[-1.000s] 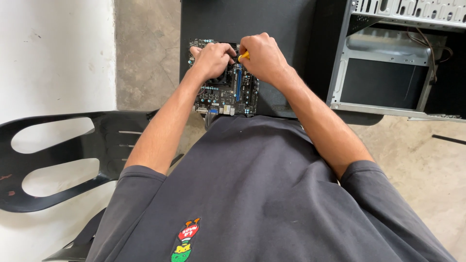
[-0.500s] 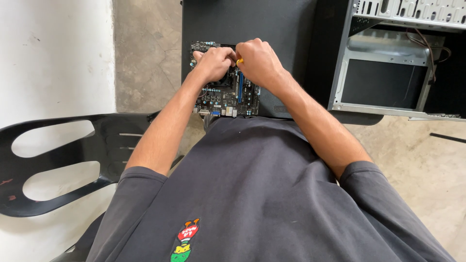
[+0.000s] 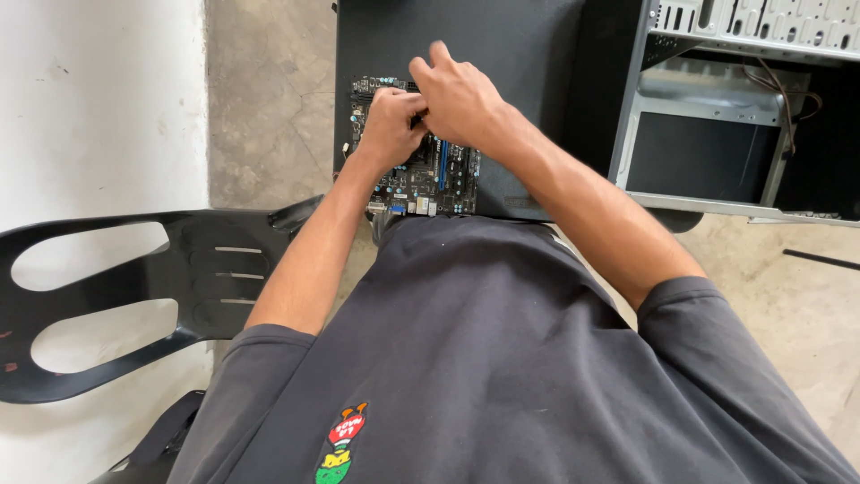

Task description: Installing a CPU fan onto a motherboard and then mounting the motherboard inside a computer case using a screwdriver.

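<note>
Circuit board (image 3: 430, 175) lies flat on the black worktop (image 3: 502, 45), at its near edge. Left hand (image 3: 390, 125) is curled, fingertips pressed down on the board's upper middle. Right hand (image 3: 461, 94) touches it from 2 o'clock, fingers bent; what they pinch cannot be told. Open computer case (image 3: 717, 116) at 3 o'clock, black chair (image 3: 134, 296) at 8 o'clock.

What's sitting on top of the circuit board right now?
Both hands rest on the circuit board: the left hand and right hand, close together over its upper middle. Whatever lies beneath them is covered.
</note>
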